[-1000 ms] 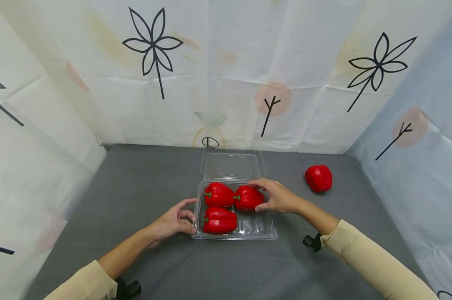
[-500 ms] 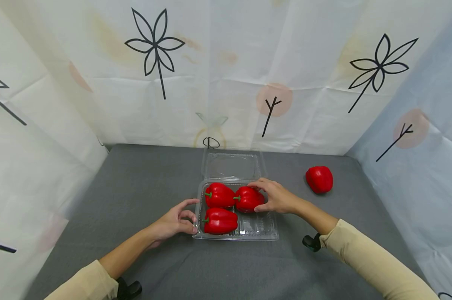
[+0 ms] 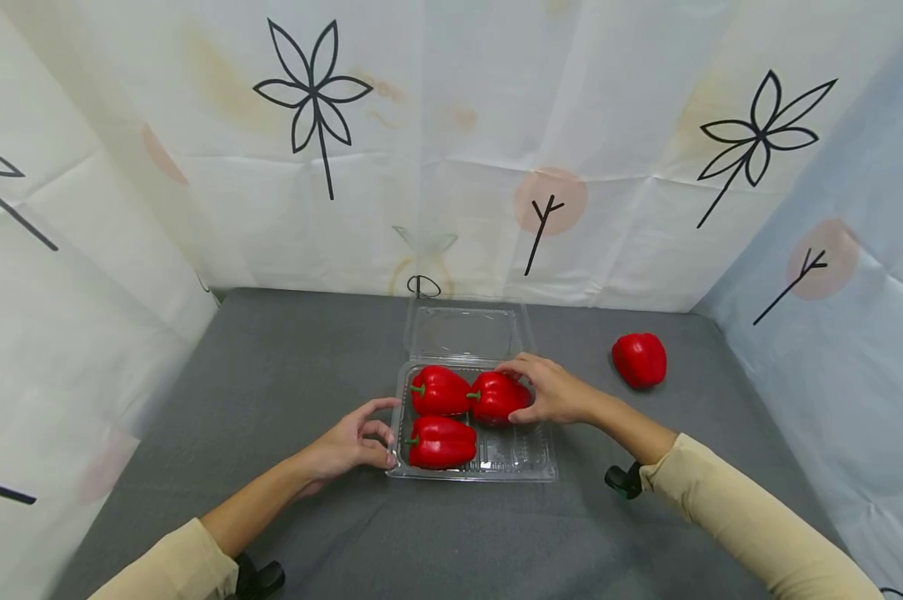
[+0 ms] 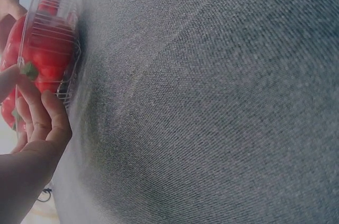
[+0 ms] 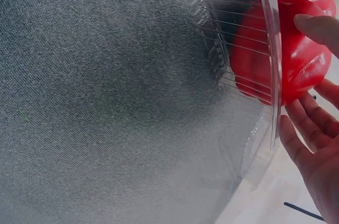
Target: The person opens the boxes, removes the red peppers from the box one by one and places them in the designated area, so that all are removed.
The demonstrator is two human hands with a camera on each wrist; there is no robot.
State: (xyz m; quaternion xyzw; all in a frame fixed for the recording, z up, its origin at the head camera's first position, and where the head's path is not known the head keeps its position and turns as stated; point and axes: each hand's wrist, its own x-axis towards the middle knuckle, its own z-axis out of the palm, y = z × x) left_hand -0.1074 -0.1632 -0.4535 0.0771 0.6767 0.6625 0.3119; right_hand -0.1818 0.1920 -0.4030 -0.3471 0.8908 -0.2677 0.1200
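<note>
A clear plastic box lies with its lid folded back and three red bell peppers in it: one back left, one front left, one back right. The right hand curls its thumb and fingers round the back right pepper, also visible in the right wrist view. At the box's left wall is the left hand, its fingers loosely bent and touching the rim; in the left wrist view the left hand has its fingertips against the clear wall.
Another red pepper lies on the grey cloth at the back right. The clear lid lies behind the box, near the printed white curtain. Curtains stand at left and right too.
The head view has shifted very slightly. Both hands, the box and the peppers keep their places relative to one another.
</note>
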